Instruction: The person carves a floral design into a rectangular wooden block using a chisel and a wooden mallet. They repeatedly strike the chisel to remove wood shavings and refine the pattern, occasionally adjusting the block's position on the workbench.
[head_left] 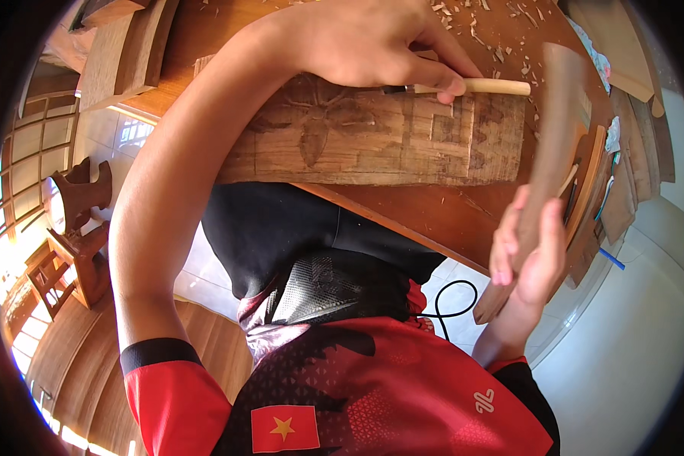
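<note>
Pinches a pale wooden-handled carving tool (501, 87) in the left fingers (429, 71), over the far side of a carved brown wooden board (387, 148) at the near edge of the reddish-brown wooden table (467, 216). Clasps a long brown wooden bar (547, 152) in the right fingers (552, 232).

1 head-worn fisheye view looks steeply down at near range, facing out past the red shirt (387, 380) to the desk (463, 216) beyond, taking in the left hand (365, 52) and right hand (541, 266) from above.
</note>
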The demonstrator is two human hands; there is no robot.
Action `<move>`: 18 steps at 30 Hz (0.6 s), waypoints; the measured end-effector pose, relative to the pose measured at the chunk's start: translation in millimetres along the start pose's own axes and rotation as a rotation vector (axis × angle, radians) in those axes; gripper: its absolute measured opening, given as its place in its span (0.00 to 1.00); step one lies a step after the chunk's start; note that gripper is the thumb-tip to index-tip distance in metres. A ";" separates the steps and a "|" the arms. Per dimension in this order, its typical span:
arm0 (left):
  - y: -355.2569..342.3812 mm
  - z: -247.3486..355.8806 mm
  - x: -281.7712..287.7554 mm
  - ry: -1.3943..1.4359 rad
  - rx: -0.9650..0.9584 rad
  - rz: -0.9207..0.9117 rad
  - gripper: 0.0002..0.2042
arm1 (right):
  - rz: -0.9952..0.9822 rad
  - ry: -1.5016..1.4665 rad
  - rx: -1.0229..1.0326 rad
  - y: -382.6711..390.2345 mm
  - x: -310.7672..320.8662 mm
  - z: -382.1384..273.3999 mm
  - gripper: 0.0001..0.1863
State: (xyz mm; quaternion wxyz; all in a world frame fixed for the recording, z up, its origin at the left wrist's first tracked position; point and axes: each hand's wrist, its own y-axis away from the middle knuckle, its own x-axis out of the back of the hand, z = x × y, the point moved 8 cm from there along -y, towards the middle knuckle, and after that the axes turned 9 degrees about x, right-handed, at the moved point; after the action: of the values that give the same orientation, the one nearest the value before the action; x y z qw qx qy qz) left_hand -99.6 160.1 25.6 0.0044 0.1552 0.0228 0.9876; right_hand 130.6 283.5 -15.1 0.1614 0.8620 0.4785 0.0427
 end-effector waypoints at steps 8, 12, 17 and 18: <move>-4.0 -4.4 -1.6 -0.024 0.066 0.001 0.20 | 0.055 -0.217 0.040 2.1 7.3 -3.5 0.28; -7.1 -20.5 -5.1 -0.089 0.060 0.071 0.19 | -0.122 0.126 -0.004 4.0 -15.3 6.5 0.27; -7.2 -14.2 -2.5 -0.103 0.154 0.038 0.18 | 0.048 -0.227 0.041 -6.0 4.5 0.9 0.29; -5.7 -13.5 -3.1 -0.086 0.171 0.042 0.18 | -0.088 0.141 -0.026 -2.0 -4.4 5.6 0.28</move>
State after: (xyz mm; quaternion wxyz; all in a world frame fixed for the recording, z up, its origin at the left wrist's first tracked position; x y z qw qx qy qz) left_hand -100.8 165.1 11.5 -0.0289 0.1976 0.1036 0.9744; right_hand 127.9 279.5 -20.6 0.1404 0.8327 0.5257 0.1023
